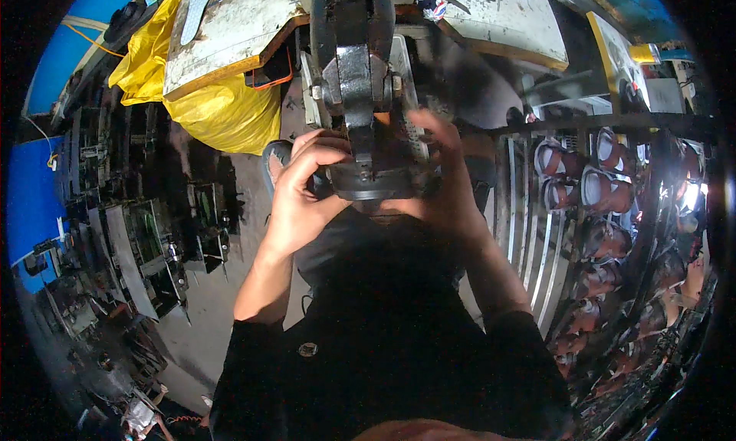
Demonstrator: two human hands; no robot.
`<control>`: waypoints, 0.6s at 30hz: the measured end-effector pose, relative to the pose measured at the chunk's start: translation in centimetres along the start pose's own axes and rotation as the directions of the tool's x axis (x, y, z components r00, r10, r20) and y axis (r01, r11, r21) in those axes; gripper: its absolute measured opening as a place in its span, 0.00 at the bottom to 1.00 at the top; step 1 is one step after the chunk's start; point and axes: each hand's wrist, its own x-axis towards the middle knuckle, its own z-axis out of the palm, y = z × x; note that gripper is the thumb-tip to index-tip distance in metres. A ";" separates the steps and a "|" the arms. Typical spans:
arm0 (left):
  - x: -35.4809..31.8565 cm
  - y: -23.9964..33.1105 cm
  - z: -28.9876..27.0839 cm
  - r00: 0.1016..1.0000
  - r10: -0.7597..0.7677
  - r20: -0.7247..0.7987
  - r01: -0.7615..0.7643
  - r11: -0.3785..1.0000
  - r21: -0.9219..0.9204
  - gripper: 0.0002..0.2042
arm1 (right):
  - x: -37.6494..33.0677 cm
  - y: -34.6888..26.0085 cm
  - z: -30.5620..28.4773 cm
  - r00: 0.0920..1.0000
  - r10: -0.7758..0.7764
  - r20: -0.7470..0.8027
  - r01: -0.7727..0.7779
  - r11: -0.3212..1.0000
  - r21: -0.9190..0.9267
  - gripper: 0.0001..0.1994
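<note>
Both hands press a dark shoe (376, 182) up against the black metal head of a machine (359, 81), right under its nose. The left hand (300, 200) curls its fingers round the shoe's left side, the grip closed on it; the right hand (443, 182) wraps the right side the same way, fingers spread over the top. The shoe looks light and fairly pliable, so it likely needs steadying from 2 sides, close to the sole edge. A rack of shoes (606, 211) stands to the right, a yellow bag (222, 111) to the left.
</note>
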 end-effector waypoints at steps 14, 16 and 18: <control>-2.1 -4.2 3.8 0.961 -0.273 -0.038 0.157 0.658 -0.736 0.28 | -5.1 17.5 -6.7 0.995 0.029 0.093 -0.052 0.966 0.254 0.29; -2.0 -3.7 4.2 0.961 -0.274 -0.050 0.141 0.633 -0.762 0.29 | -4.2 14.0 -9.1 0.991 0.000 0.134 -0.027 0.978 0.204 0.26; -1.9 -3.3 4.6 0.962 -0.267 -0.063 0.118 0.612 -0.782 0.29 | -3.6 10.7 -11.2 0.984 0.021 0.174 -0.037 0.996 0.086 0.25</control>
